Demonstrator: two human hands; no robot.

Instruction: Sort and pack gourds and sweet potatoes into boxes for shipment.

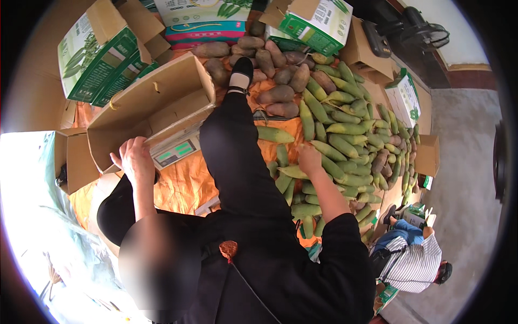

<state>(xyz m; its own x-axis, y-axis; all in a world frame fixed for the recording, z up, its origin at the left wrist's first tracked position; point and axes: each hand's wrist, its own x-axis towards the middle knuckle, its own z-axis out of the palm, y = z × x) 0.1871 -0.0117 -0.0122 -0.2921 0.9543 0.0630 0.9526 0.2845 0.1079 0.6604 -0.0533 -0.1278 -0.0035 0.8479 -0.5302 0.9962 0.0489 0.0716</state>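
Observation:
My left hand (pixel 136 162) is at the near rim of an open cardboard box (pixel 156 105), fingers curled over its edge and thumb apart. No contents show in the part of the box I can see. Under its near side is a digital scale (pixel 175 153) with a lit green display. My right hand (pixel 309 159) is closed like a fist beside the heap of long green radishes (pixel 350 129). Whatever it may hold is hidden. One green radish (pixel 275 134) lies apart, between my leg and that hand.
Dark reddish-brown radishes (pixel 278 94) lie around my outstretched foot. Printed green-and-white cartons (pixel 100 59) stand at the far left, with another carton (pixel 318 24) at the back. An orange sheet (pixel 186 186) covers the ground. A person in a striped shirt (pixel 413 264) is at the lower right.

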